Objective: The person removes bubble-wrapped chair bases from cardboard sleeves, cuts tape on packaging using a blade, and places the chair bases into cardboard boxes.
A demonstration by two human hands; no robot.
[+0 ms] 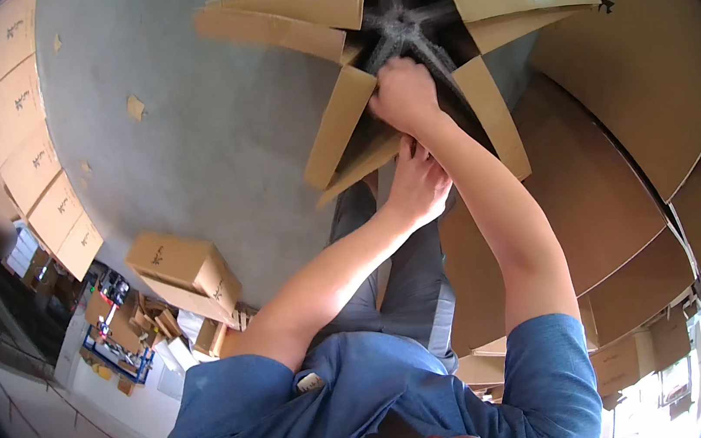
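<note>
A star-shaped cardboard piece (339,128) with several folded arms spreads out in front of me. Its dark middle holds a grey spoked centre (402,29). My right hand (405,94) reaches into the lower side of that opening, fingers curled in; whatever they grip is hidden. Just below, close to my right wrist, my left hand (419,182) is at the inner end of the bottom cardboard arm. Its fingers are bent together, and I cannot make out what is between them.
Large stacked cartons (599,180) stand close on my right. A row of cartons (33,127) lines the left, and a carton (181,266) sits lower left near a cluttered area (124,334). Cardboard scraps (135,107) lie on the grey floor (185,152).
</note>
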